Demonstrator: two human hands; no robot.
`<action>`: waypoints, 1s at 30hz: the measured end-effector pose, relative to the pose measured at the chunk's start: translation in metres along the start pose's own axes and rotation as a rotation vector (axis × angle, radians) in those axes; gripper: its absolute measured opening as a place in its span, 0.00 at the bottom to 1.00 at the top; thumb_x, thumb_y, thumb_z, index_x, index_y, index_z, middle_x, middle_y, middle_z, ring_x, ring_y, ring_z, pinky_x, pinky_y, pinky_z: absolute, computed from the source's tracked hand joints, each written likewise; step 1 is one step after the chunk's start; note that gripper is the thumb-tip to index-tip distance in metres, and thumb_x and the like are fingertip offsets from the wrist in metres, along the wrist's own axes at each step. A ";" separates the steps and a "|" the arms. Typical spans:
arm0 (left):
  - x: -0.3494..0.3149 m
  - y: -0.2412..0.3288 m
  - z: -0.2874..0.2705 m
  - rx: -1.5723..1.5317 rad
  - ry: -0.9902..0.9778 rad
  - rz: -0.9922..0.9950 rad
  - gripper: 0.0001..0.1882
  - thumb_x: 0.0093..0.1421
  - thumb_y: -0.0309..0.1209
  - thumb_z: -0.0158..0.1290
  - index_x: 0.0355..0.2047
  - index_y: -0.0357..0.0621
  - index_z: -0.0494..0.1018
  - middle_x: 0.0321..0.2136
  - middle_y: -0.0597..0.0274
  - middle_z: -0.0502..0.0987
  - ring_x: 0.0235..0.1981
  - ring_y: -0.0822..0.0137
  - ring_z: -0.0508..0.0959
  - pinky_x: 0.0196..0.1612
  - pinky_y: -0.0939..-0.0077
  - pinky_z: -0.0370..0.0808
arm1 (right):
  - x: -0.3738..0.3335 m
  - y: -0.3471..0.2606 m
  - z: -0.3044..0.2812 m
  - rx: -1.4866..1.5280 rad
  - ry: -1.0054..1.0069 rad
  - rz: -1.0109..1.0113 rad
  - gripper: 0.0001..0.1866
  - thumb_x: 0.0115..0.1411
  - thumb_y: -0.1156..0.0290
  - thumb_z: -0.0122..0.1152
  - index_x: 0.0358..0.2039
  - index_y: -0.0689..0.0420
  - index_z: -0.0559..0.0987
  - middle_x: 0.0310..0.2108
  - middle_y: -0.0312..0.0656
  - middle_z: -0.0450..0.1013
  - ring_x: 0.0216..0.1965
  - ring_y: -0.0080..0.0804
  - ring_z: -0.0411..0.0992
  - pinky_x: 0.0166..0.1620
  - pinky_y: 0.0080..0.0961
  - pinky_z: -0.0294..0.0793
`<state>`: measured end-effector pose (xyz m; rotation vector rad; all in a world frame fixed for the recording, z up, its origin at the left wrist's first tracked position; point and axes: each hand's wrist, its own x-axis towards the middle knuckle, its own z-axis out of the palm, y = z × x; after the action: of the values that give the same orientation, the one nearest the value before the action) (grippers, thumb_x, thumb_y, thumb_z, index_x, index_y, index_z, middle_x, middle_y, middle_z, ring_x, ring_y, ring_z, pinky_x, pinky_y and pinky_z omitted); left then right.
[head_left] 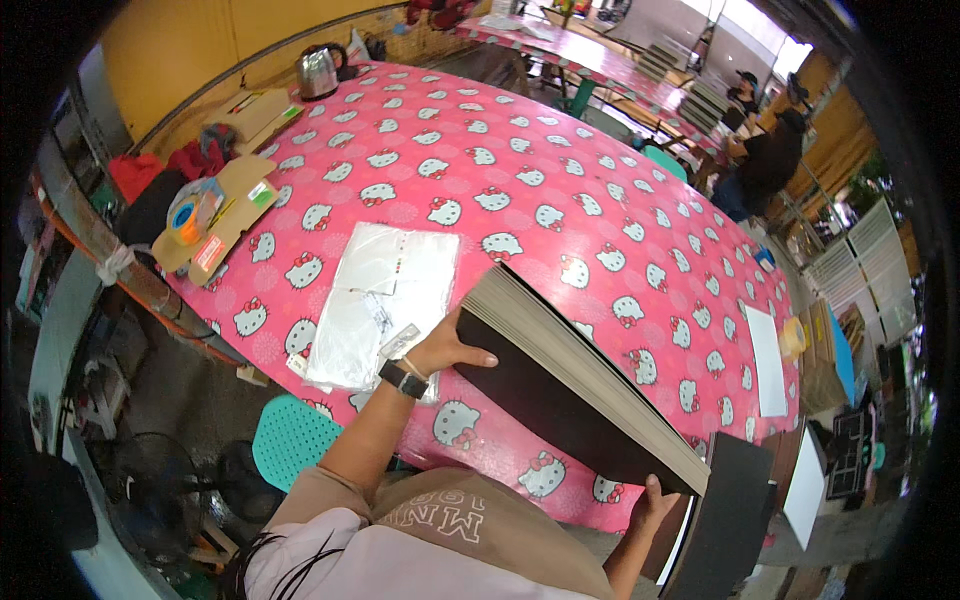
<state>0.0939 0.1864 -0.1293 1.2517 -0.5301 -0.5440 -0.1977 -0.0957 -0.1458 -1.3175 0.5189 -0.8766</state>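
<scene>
I've got L hand (445, 350) & R hand (655, 505) both clamped on the big black book (550, 405), one at each end, so it sits right btwn them & neither is nearer. L hand grips the far end, thumb on the dark cover; R hand grips the near end, thumb up. Can't see most R fingers. The long side runs on a slant from L hand, up front, back to R hand, close to the body. The book is tipped, w/ its pale page edges (580, 368) facing up. Can't tell if it touches the pink worktop (560, 240). A clear plastic pack (350, 300) lies flat just left of & past L hand; might be in the way on that side. A dark board (735, 510) is just right of R hand, so not much room there. White sheet (765, 360) is farther out, ahead & right of R hand. Open cardboard box (235, 215) w/ orange tape (185, 220) is well left of L hand
</scene>
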 end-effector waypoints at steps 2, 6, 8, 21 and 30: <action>0.000 -0.001 -0.005 0.005 -0.030 0.077 0.50 0.35 0.32 0.67 0.57 0.39 0.51 0.52 0.55 0.60 0.55 0.62 0.59 0.57 0.71 0.54 | 0.004 0.002 0.005 -0.014 -0.012 -0.046 0.45 0.39 0.69 0.69 0.55 0.65 0.54 0.51 0.48 0.59 0.52 0.37 0.58 0.56 0.34 0.55; 0.021 -0.017 -0.006 0.303 0.007 0.169 0.47 0.34 0.28 0.68 0.54 0.41 0.55 0.51 0.57 0.60 0.53 0.64 0.60 0.56 0.70 0.56 | 0.012 0.006 -0.007 -0.173 0.015 -0.102 0.46 0.38 0.60 0.71 0.53 0.65 0.57 0.48 0.47 0.62 0.50 0.38 0.61 0.54 0.34 0.57; 0.037 -0.023 -0.007 0.140 -0.112 0.253 0.46 0.33 0.25 0.68 0.53 0.42 0.57 0.49 0.59 0.62 0.53 0.65 0.61 0.55 0.69 0.58 | 0.010 0.003 -0.020 -0.162 -0.007 -0.051 0.43 0.39 0.60 0.70 0.52 0.66 0.59 0.47 0.46 0.63 0.48 0.38 0.62 0.54 0.34 0.57; 0.040 -0.041 -0.005 0.145 -0.140 0.119 0.39 0.30 0.28 0.67 0.45 0.42 0.62 0.41 0.63 0.64 0.46 0.67 0.65 0.51 0.71 0.63 | 0.034 -0.026 -0.003 -0.147 0.015 -0.018 0.40 0.29 0.70 0.70 0.47 0.62 0.65 0.46 0.44 0.66 0.47 0.35 0.63 0.52 0.30 0.61; 0.045 -0.021 0.008 0.006 -0.200 0.010 0.41 0.35 0.26 0.65 0.51 0.39 0.59 0.47 0.58 0.65 0.48 0.66 0.66 0.52 0.71 0.63 | 0.040 -0.002 -0.002 0.018 0.099 0.057 0.40 0.35 0.76 0.66 0.52 0.63 0.60 0.49 0.44 0.62 0.51 0.35 0.60 0.54 0.30 0.56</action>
<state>0.1206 0.1470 -0.1445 1.2067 -0.7056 -0.6639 -0.1762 -0.1288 -0.1387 -1.2416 0.6217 -0.8998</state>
